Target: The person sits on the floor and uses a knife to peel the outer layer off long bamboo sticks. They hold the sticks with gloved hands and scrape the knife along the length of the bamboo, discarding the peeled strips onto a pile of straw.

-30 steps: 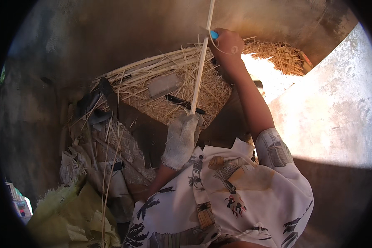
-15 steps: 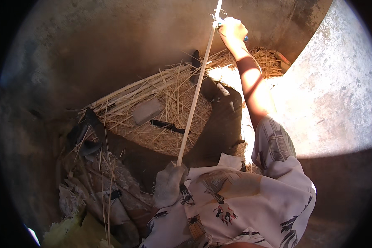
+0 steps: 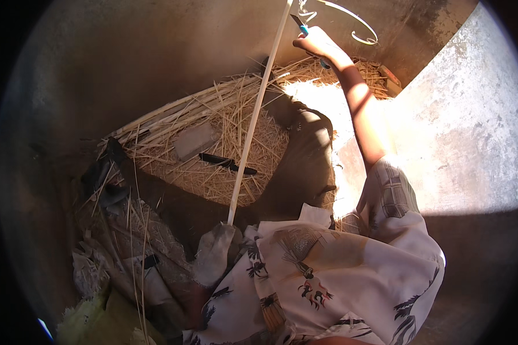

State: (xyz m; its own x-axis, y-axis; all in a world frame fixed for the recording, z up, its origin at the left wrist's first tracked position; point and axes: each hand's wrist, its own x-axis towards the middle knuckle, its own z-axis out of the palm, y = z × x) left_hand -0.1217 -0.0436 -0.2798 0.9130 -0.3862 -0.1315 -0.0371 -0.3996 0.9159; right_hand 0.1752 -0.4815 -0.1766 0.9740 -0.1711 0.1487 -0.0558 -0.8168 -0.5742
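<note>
My right hand (image 3: 319, 44) is closed on a knife (image 3: 300, 26) with a dark blade and a blue handle, at the top of the view. Just left of it a long pale cane strip (image 3: 253, 123) slants up and leaves the picture at the top edge. A thin curled shaving (image 3: 362, 23) hangs beside the knife. The strip's lower end meets a grey cloth (image 3: 214, 256) at my lap. My left hand seems to be under or behind this cloth; its fingers are hidden. Knife blade and strip look slightly apart.
Shavings and sticks (image 3: 155, 123) cover the floor between my outstretched legs (image 3: 299, 155). A grey block (image 3: 194, 141) and a black-handled tool (image 3: 227, 163) lie there. Crumpled sacking (image 3: 98, 310) is at the lower left. A sunlit wall (image 3: 460, 138) rises on the right.
My right hand has turned and moved slightly down, showing the knife's blade. A long shaving curl now hangs by it. The strip and grey cloth have shifted left in view.
</note>
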